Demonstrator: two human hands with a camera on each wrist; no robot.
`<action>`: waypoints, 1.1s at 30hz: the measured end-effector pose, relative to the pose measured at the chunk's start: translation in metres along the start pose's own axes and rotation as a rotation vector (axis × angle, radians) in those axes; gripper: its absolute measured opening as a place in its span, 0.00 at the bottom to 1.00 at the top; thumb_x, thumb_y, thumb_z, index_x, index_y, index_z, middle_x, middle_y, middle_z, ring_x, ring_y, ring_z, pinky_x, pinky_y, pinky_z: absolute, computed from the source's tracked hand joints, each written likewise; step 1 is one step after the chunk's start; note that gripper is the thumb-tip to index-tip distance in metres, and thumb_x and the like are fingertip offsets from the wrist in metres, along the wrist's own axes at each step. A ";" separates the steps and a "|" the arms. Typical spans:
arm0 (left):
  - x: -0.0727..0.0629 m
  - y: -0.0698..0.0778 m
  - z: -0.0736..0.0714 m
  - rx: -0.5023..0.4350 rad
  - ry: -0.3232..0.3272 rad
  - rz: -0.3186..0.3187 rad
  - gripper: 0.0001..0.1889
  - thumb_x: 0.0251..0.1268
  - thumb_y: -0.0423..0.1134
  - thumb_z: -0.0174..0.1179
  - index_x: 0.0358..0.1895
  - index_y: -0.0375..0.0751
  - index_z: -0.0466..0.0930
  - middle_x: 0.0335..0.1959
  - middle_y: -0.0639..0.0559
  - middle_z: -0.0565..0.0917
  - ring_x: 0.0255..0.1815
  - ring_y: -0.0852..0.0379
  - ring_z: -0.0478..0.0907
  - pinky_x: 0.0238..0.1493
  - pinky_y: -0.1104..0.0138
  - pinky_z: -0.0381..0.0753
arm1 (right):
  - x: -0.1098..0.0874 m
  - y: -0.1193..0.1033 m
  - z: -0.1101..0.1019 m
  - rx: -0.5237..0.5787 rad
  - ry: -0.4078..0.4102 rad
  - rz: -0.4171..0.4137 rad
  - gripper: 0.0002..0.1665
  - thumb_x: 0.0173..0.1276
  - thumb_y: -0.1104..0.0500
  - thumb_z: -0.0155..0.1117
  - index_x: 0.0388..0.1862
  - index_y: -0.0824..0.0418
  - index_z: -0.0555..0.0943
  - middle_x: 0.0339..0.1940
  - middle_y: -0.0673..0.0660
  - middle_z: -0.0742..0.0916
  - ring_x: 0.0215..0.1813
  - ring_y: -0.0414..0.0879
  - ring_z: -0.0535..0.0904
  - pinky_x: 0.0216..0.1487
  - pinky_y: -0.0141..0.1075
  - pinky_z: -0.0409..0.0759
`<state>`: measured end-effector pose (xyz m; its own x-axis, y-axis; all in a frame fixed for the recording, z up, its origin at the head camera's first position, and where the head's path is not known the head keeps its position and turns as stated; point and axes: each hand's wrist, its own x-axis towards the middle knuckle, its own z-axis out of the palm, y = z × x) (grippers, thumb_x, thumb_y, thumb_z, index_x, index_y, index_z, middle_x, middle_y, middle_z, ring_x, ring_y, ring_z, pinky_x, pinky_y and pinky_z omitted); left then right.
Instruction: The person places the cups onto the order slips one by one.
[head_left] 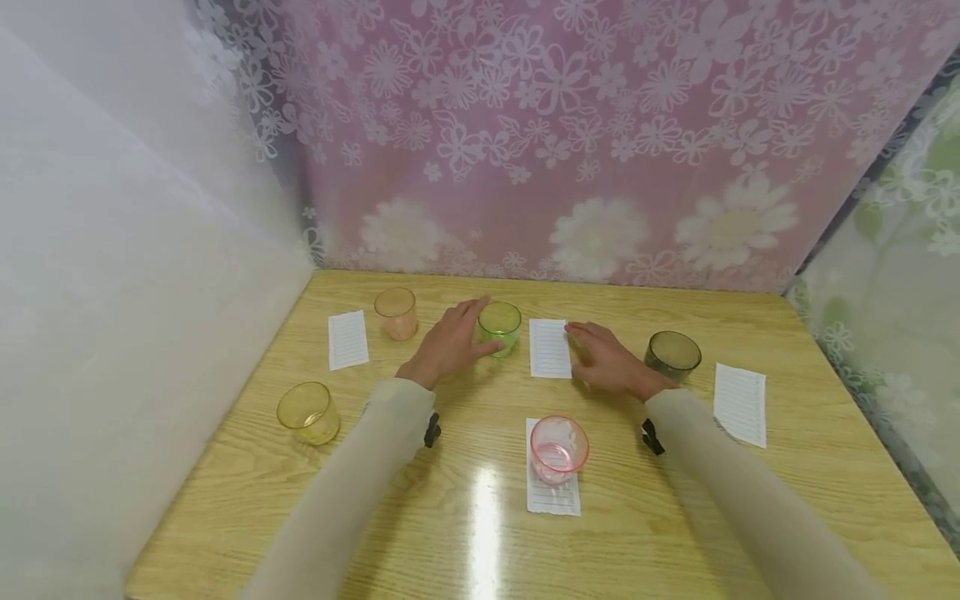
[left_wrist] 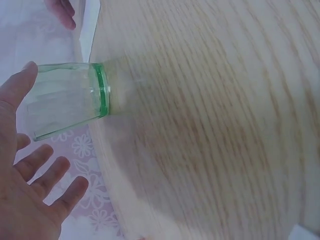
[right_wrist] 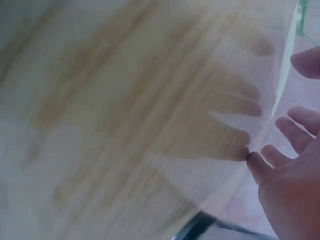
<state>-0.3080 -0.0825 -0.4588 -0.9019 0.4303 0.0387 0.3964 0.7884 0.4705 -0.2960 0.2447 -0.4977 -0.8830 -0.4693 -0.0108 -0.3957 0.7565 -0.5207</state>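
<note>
The fingers (left_wrist: 52, 176) of my left hand (head_left: 450, 343) are spread apart, thumb on the near side of the green cup (head_left: 501, 321) and forefinger reaching along its far side. They pinch nothing, and whether the thumb touches the wall or only lies beside it I cannot tell. I judge the gap wide because the cup is broad and smooth; a narrow spread would not go round it. The cup stands upright on the worktop (head_left: 637, 533), its mouth free.

My right hand (head_left: 607, 364) is spread too, holding nothing. Its tips are by the right edge of the middle paper slip (head_left: 549, 350), just beside the green cup, and the little finger seems to meet the wood, perhaps to steady me.

Nearer my body, the pink cup (head_left: 558, 454) stands on another slip (head_left: 553, 500), which may serve as its marker or mat. The grey cup (head_left: 673, 354) is just behind my right wrist, with the right-hand slip (head_left: 740, 404) beyond it. Out left, the orange cup (head_left: 396, 315) is beside the left-hand slip (head_left: 348, 340), not on it, and the yellow cup (head_left: 309, 414) sits nearer me. That spacing probably leaves room for my arms between them.
</note>
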 end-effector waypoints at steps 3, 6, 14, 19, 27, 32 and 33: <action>0.001 -0.001 0.002 -0.003 0.004 -0.009 0.49 0.79 0.63 0.64 0.91 0.55 0.48 0.88 0.44 0.62 0.86 0.39 0.63 0.79 0.41 0.73 | 0.002 0.004 0.002 -0.018 -0.012 0.007 0.48 0.77 0.59 0.61 0.90 0.69 0.54 0.90 0.70 0.60 0.90 0.74 0.45 0.87 0.71 0.47; 0.002 -0.003 0.004 -0.016 0.008 -0.014 0.49 0.79 0.63 0.64 0.92 0.55 0.48 0.88 0.44 0.62 0.86 0.39 0.63 0.80 0.40 0.72 | 0.006 0.006 0.004 -0.022 -0.023 0.016 0.48 0.77 0.58 0.62 0.90 0.68 0.54 0.91 0.68 0.59 0.90 0.73 0.45 0.87 0.70 0.47; 0.006 -0.005 0.008 -0.065 0.009 -0.024 0.49 0.78 0.64 0.65 0.91 0.54 0.50 0.86 0.46 0.67 0.86 0.40 0.64 0.80 0.40 0.72 | 0.008 0.003 0.003 -0.076 -0.044 0.008 0.47 0.77 0.58 0.61 0.89 0.68 0.56 0.91 0.68 0.60 0.90 0.75 0.47 0.88 0.69 0.46; 0.008 -0.005 0.010 -0.090 0.020 -0.015 0.47 0.78 0.61 0.66 0.90 0.51 0.53 0.82 0.47 0.72 0.84 0.39 0.66 0.79 0.38 0.72 | 0.006 0.001 0.002 -0.101 -0.066 0.028 0.45 0.80 0.55 0.60 0.89 0.67 0.58 0.91 0.66 0.60 0.90 0.75 0.47 0.88 0.70 0.48; 0.011 -0.004 0.012 -0.098 0.043 -0.018 0.46 0.77 0.63 0.67 0.89 0.53 0.57 0.81 0.49 0.74 0.82 0.39 0.69 0.79 0.37 0.71 | 0.005 0.000 -0.001 -0.150 -0.090 0.047 0.45 0.81 0.52 0.58 0.89 0.67 0.58 0.91 0.65 0.59 0.90 0.74 0.48 0.87 0.71 0.50; 0.013 -0.005 0.014 -0.098 0.062 -0.019 0.45 0.77 0.61 0.67 0.88 0.51 0.58 0.79 0.49 0.76 0.80 0.38 0.71 0.78 0.37 0.72 | 0.006 0.001 -0.001 -0.156 -0.103 0.054 0.46 0.82 0.50 0.57 0.90 0.66 0.56 0.92 0.65 0.59 0.90 0.74 0.47 0.87 0.72 0.50; 0.013 -0.005 0.015 -0.094 0.065 -0.021 0.45 0.77 0.61 0.67 0.88 0.50 0.58 0.79 0.49 0.76 0.80 0.38 0.71 0.78 0.37 0.72 | 0.006 0.001 -0.001 -0.158 -0.106 0.055 0.46 0.82 0.50 0.57 0.90 0.66 0.56 0.92 0.65 0.59 0.90 0.74 0.47 0.87 0.72 0.50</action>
<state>-0.3196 -0.0746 -0.4739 -0.9200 0.3828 0.0836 0.3625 0.7505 0.5526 -0.3018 0.2429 -0.4976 -0.8762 -0.4643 -0.1296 -0.3898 0.8405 -0.3763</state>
